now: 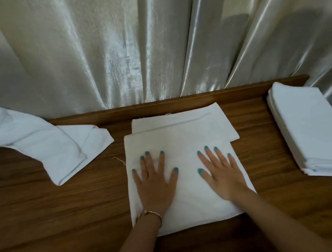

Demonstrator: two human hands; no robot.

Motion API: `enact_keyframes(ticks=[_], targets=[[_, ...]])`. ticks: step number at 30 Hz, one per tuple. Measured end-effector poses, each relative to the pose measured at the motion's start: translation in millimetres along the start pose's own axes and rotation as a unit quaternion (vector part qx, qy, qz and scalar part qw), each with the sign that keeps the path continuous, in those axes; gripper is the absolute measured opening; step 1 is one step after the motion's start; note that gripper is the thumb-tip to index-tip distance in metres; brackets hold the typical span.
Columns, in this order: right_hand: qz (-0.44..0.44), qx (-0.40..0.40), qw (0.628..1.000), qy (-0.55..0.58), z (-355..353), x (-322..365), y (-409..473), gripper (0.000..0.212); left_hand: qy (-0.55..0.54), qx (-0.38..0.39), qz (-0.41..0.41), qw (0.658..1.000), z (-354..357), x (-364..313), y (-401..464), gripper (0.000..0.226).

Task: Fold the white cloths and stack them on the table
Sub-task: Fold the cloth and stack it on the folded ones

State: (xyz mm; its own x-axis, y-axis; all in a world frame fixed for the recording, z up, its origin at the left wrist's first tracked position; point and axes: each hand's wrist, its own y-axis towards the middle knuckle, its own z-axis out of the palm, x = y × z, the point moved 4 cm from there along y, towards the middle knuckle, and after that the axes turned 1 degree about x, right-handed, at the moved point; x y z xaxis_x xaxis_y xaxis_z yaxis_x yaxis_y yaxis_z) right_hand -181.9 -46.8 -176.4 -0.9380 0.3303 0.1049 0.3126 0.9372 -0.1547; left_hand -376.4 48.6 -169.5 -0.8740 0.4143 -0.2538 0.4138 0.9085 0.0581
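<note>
White terry cloth, part-folded [183, 165], lies flat at centre of the dark brown wood-grain table [47, 218]. Head view only.

- Cloth: upper layer folded over toward the near side; its far edge stops short of the layer under it, so a strip of lower layer shows along far side and sticks out at the right corner. Loose threads at far edge and at left edge.
- Left hand [156, 186]: palm down, flat on cloth, left half. Fingers fully spread, straight, pressing on fabric; nothing gripped. Teal nail polish. Thin rose-gold bracelet [150, 213] at wrist.
- Right hand [222, 178]: palm down, flat on cloth, right half. Fingers splayed, straight; nothing gripped. Teal nails too.
- Hands side by side, apart, thumbs pointing toward each other w/ bare cloth between.
- Rumpled white cloth, unfolded [45, 143]: left of centre cloth, not touching it. Far end bunched and rolled, hanging past table's left-rear corner against the curtain; near end lies flatter on wood.
- Neat stack of folded white cloths [314, 127]: right side of table, well apart from centre cloth, several layers visible at near edge. Right edge runs out of frame.
- Glossy silver-cream satin curtain [131, 47]: pleated, hangs directly behind table's raised back rail.
</note>
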Motion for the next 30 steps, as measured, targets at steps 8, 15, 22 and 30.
enact_keyframes(ticks=[8,15,22,30], targets=[[0.059,-0.038,0.996,-0.049,-26,-12,-47,0.058,0.021,0.047,0.194,0.98,1,-22,-46,0.05],[-0.036,0.002,0.999,0.011,7,17,-76,0.056,0.076,0.065,0.124,0.987,-2,-10,-77,0.067],[0.064,0.033,0.997,-0.017,2,-55,-93,0.054,0.089,0.071,0.088,0.99,-18,30,-94,0.066],[-0.019,0.021,0.999,-0.035,-10,-54,-114,0.068,-0.066,0.188,0.209,0.957,-46,67,-123,0.059]])
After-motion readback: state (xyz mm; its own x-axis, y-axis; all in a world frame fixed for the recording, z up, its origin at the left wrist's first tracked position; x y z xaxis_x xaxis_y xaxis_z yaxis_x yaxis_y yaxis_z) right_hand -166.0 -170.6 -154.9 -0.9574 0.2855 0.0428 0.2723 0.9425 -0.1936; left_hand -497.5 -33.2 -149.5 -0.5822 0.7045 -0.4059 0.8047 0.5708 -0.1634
